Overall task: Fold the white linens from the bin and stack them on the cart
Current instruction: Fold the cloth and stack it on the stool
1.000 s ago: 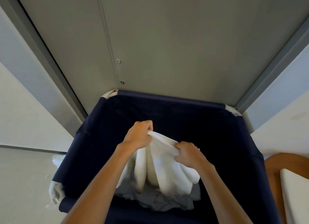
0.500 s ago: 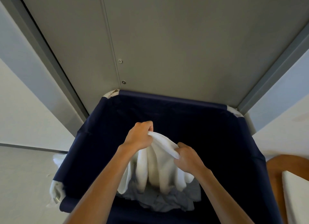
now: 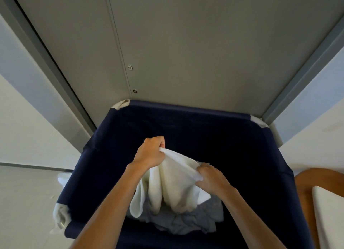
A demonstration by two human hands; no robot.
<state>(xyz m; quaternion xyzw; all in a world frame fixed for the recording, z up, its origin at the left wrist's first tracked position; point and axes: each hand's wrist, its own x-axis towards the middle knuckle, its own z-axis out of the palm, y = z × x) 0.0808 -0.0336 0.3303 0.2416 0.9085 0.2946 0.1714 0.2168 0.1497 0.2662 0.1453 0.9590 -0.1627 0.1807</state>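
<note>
One towel [image 3: 173,183] hangs over the bin [image 3: 186,108], its top edge pinched by the curled fingers [image 3: 160,140] of the left hand [image 3: 150,152] and the right hand [image 3: 212,180]. It may be best to slide both hands out to the corners, so it hangs flat. Count: one towel held, two hands, one bin, one grey heap [image 3: 186,224] down inside.

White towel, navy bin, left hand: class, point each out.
white towel [image 3: 175,185], head view, hanging middle fold.
navy bin [image 3: 232,142], head view, inner far wall.
left hand [image 3: 150,152], head view, back of hand.
</note>
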